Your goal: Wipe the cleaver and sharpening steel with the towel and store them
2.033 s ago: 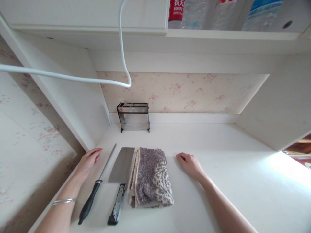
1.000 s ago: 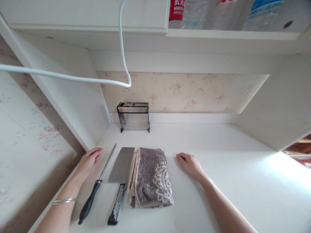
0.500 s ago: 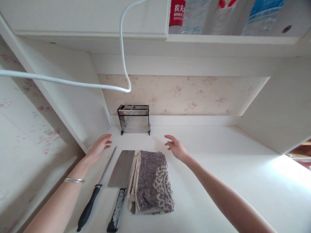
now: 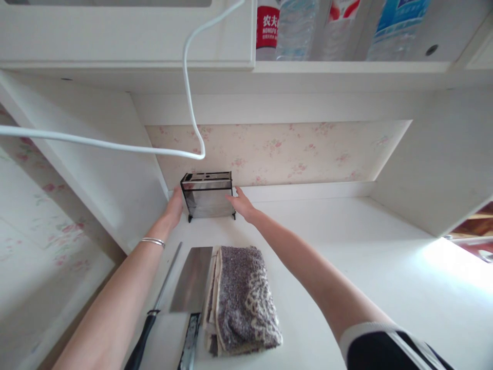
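A knife block [image 4: 207, 198] with a slotted black top, metal band and clear front stands upright near the back wall. My left hand [image 4: 175, 206] is at its left side, fingers stretched forward. At its right side my right hand [image 4: 242, 204] has thumb and fingers apart, the thumb overlapping the front edge; firm contact cannot be made out. Closer to me lie a black-handled sharpening steel [image 4: 166, 282], a cleaver [image 4: 192, 280] with a broad blade, and a folded purple-grey towel [image 4: 244, 298] with a pale pattern.
A white cable [image 4: 154, 150] hangs across the upper left. Above is a white cabinet [image 4: 127, 41], with several plastic bottles [image 4: 296, 31] on its open shelf. White side panels [image 4: 431, 154] flank the white countertop [image 4: 327, 246]. Floral wallpaper covers the back wall [image 4: 285, 154].
Both hands have reached forward and inward, from beside the tools and towel to either side of the knife block. The block, tools and towel keep their places on the countertop; the view shifted slightly.
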